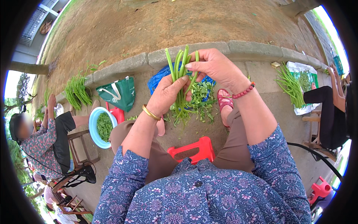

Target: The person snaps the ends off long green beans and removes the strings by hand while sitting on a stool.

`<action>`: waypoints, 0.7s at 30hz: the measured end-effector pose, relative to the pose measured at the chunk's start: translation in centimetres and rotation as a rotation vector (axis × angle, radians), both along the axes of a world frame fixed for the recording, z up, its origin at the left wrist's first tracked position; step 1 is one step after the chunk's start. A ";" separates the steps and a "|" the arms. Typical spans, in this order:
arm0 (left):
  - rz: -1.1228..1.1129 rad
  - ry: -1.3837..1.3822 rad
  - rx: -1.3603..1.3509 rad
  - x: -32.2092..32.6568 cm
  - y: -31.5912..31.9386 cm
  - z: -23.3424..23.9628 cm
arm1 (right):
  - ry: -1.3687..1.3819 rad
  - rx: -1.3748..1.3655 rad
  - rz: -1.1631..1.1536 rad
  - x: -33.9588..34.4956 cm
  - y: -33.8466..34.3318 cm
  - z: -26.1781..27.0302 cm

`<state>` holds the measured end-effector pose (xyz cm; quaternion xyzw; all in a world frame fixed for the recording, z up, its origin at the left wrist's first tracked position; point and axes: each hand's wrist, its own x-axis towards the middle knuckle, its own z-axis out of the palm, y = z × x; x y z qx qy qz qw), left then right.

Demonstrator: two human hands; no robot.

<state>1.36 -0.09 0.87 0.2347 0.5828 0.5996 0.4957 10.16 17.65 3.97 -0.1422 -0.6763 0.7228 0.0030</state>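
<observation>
My left hand (171, 91) is wrapped around a small bunch of green stems (180, 63), whose cut ends point away from me and whose thin tips hang below the fist. Between thumb and fingers, my right hand (208, 65) pinches a single green stem (197, 57) just right of the bunch. Beneath both hands, loose torn leaves (202, 93) lie heaped on a blue plastic bag (156, 79) and spill onto the pavement. Part of that bag is hidden by my hands.
To the left, a light-blue basin (93, 131) of chopped greens stands beside a green tote bag (125, 93). Bundled stems (77, 93) lean by the stone kerb (187, 51). Seated people flank me; a stem pile (291, 86) lies right. A red stool (190, 149) is under me.
</observation>
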 end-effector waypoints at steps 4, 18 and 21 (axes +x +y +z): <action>0.026 -0.002 0.017 -0.1 0.0 -0.3 | -0.016 0.016 -0.019 0.0 0.0 -0.1; 0.103 -0.254 -0.006 -0.5 -0.1 0.5 | -0.006 0.019 -0.100 0.1 0.9 0.0; 0.085 -0.306 -0.020 -0.7 -0.2 0.7 | 0.008 0.017 -0.104 0.1 1.0 0.1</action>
